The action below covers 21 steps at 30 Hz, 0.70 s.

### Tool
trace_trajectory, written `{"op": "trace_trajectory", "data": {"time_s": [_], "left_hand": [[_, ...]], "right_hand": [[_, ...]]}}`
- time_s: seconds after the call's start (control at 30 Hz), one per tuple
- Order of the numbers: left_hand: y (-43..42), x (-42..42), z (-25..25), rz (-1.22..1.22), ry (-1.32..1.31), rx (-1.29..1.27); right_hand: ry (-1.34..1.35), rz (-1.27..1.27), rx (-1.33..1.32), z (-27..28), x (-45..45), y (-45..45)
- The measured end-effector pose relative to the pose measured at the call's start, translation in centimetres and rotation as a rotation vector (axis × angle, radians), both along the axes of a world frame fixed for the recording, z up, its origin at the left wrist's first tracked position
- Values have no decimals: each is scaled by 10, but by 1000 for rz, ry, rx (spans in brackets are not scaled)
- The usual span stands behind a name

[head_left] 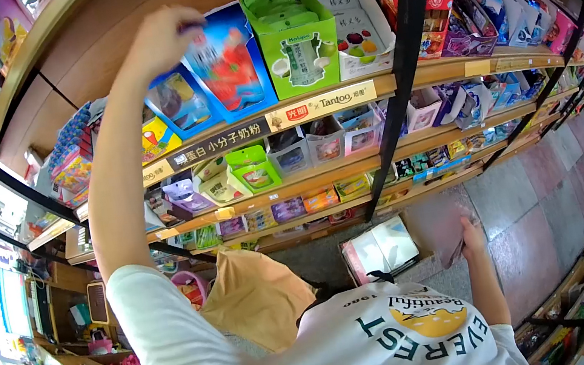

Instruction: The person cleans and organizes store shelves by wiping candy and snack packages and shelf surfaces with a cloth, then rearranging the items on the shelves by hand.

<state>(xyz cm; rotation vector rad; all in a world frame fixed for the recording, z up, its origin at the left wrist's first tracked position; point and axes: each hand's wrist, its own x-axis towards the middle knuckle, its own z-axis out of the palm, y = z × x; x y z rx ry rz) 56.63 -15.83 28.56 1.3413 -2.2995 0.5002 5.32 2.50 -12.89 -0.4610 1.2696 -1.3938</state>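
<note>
My left hand [166,38] reaches up to the top shelf with its fingers curled. A small dark purple thing [189,26] shows at the fingertips, too little of it to name. Just beside that hand stand a blue display box [227,63] with red fruit on its front and a smaller blue box [178,102]. My right hand [473,236] hangs low over the floor at the right, closed on a limp greyish-brown cloth [453,252], which is partly blurred.
Along the top shelf [369,88] stand a green box [297,48], a white carton [350,20] and a red box [426,16]. A black post [405,50] crosses the shelves. Below are brown paper [256,295] and an open carton [381,248] on the floor [527,221].
</note>
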Motion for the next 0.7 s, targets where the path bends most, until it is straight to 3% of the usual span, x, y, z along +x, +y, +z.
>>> {"op": "trace_trajectory", "data": {"time_s": [0.03,0.1,0.17,0.23,0.3,0.33,0.4,0.43,0.5,0.57,0.7], "left_hand": [[6,0,11,85,34,-146],[23,-2,29,61,498,-88],[9,45,39,-209,586,-174],[47,37,32,-246,468,-290],[70,24,9,-836,1339,132],[72,29,-4,-860,1458,380],[85,23,-46,-1029,1584,498],[93,5,-73,-1186,1587,371],[86,1,-109,-1430,1564,441],[106,-1,-128,-1298,1700,529],[126,-23,-132,-1229,1680,508]], "right_hand": [[-14,-5,30,-3,0,2],[2,-18,32,-5,2,8],[13,-27,34,-3,4,14],[-37,-74,-23,1,7,19],[-77,-64,1,-12,2,23],[-108,-60,24,-20,-3,24],[-205,-46,64,-34,-9,22],[-291,-67,112,-40,-13,23],[-203,-57,129,-46,-19,27],[-100,-41,146,-54,-35,31],[-117,-51,139,-72,-59,30]]}}
